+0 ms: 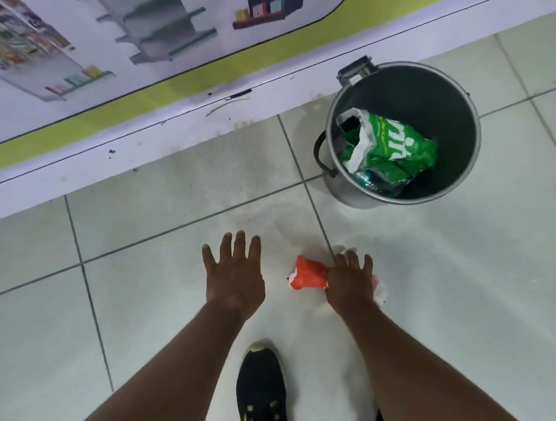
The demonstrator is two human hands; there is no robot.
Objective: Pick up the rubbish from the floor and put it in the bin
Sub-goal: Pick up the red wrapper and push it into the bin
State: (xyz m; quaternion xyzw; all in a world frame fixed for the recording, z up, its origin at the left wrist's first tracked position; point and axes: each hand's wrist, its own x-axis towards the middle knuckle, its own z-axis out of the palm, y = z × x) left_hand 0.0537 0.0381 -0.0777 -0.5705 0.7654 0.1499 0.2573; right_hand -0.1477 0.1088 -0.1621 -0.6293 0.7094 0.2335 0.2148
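A black shoe (261,390) is standing on the tiled floor (147,332) nearest the camera, both bare forearms reaching forward past it. The right hand (351,282) is coming down on an orange and white wrapper (308,273), fingers spread over its right end; I cannot tell whether the grip is closed yet. The wrapper is lying on the floor just beside a tile joint, its long axis running roughly left to right, the orange end sticking out to the left of the right hand, a white bit showing on the right. The left hand (235,274) is hovering wide and empty, fingers splayed, a little to the left of the wrapper and not touching it. So the right hand is the nearer one and looks like the picker.

Farther on, ahead and to the right, the grey bin (463,179) is sitting open near the base of a wall display (131,73), a green bag (393,148) already inside. Judging by that, the carry is likely going forward and slightly right.
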